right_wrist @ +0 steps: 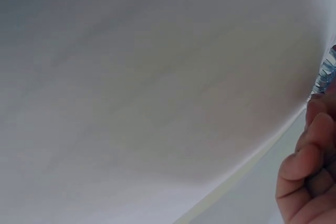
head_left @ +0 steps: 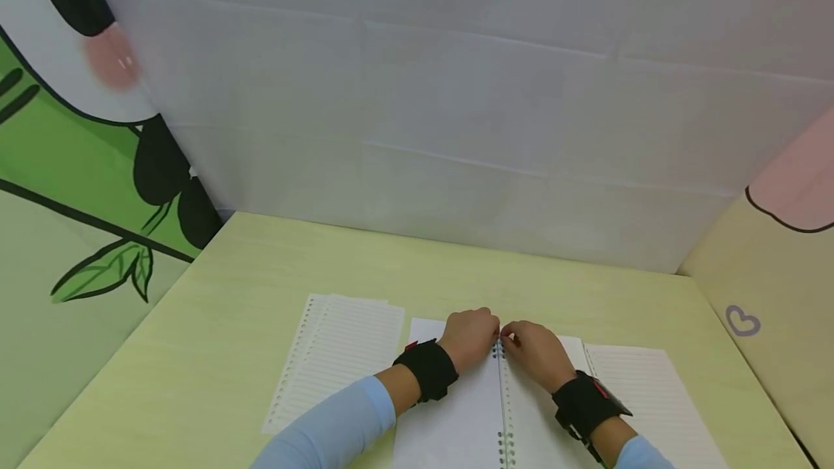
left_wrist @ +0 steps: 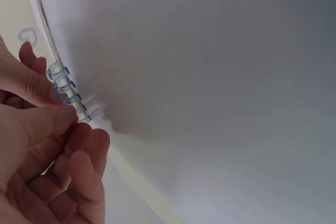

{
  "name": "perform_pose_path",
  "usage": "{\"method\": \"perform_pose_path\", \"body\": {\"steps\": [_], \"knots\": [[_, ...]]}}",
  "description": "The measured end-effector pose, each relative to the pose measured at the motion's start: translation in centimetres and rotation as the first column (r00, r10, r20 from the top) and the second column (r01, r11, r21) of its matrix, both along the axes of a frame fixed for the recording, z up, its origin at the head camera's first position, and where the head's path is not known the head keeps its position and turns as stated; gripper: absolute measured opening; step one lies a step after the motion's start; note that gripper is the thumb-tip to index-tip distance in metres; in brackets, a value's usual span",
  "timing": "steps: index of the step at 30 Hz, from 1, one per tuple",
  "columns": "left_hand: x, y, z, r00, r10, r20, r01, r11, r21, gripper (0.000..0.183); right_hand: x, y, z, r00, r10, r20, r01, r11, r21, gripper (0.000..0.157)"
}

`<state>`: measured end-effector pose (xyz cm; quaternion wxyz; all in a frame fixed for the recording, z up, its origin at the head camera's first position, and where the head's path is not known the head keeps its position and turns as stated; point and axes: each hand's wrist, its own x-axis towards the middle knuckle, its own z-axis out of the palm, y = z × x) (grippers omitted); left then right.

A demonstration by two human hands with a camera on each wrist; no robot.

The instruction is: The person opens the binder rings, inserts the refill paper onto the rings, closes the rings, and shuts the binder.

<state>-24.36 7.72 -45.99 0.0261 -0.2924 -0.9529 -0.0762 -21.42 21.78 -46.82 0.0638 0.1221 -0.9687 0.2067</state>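
Observation:
A loose-leaf notebook lies spread flat on the table, white pages on both sides of its spine. Clear plastic binder rings run down the middle. At the far end of the spine my left hand pinches the top rings between thumb and fingertips. Opposite it, my right hand grips the same end of the rings with curled fingers. The left wrist view shows the thumbs and fingertips of both hands right at the bluish rings. In the right wrist view, curled fingers of my right hand sit just under the rings.
Loose lined sheets with punched holes lie left of the notebook. More lined paper is at its right edge. The pale yellow table meets a white-covered wall behind and painted panels at the sides.

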Motion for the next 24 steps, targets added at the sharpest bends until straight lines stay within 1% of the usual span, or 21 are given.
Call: {"method": "perform_pose_path", "body": {"steps": [6, 9, 12, 15, 19, 24], "knots": [[0.1, -0.08, 0.07, 1.0, -0.009, -0.012, 0.009, 1.0, 0.001, 0.017, 0.23, 0.05, 0.24, 1.0, 0.006, -0.016, -0.006, 1.0, -0.01, 0.009], [0.19, -0.2, 0.34, 1.0, -0.015, -0.017, 0.015, 1.0, -0.001, 0.017, 0.41, 0.17, 0.43, 1.0, 0.001, -0.018, -0.002, 1.0, -0.031, 0.01], [0.27, -0.26, 0.68, 0.999, -0.036, -0.021, 0.035, 0.999, -0.006, 0.016, 0.6, 0.5, 0.5, 1.0, -0.003, -0.015, 0.002, 0.999, -0.052, 0.011], [0.31, -0.24, 0.92, 0.998, -0.063, -0.021, 0.063, 0.998, -0.008, 0.016, 0.65, 0.82, 0.44, 1.0, 0.01, -0.013, -0.011, 0.998, -0.06, 0.01], [0.27, -0.17, 0.94, 0.997, -0.078, -0.019, 0.077, 0.997, -0.013, 0.016, 0.51, 0.84, 0.33, 0.999, 0.033, -0.017, -0.034, 0.998, -0.056, 0.009], [0.19, 0.18, 0.72, 0.997, -0.077, -0.017, 0.076, 0.997, -0.034, 0.017, 0.23, 0.83, 0.12, 1.0, 0.019, 0.01, -0.019, 0.998, -0.054, 0.009]]}}
